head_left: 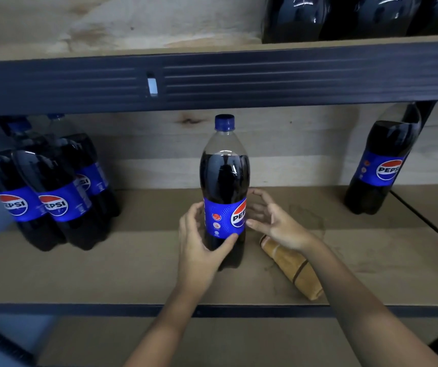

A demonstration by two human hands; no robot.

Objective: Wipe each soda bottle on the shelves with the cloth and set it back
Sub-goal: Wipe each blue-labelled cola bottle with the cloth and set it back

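Note:
A dark soda bottle (224,181) with a blue cap and blue label stands upright in the middle of the shelf board (138,271). My left hand (202,242) grips its lower part, thumb across the front under the label. My right hand (273,221) hovers just right of the label, fingers spread and relaxed, the thumb tip close to the label; contact is unclear. A tan cloth (294,268), rolled up, lies on the shelf right of the bottle, partly under my right wrist.
Several soda bottles (53,192) stand grouped at the left of the shelf, and one bottle (382,165) stands at the right. A dark metal beam (239,80) carries the upper shelf, where more bottles (345,17) stand at the right.

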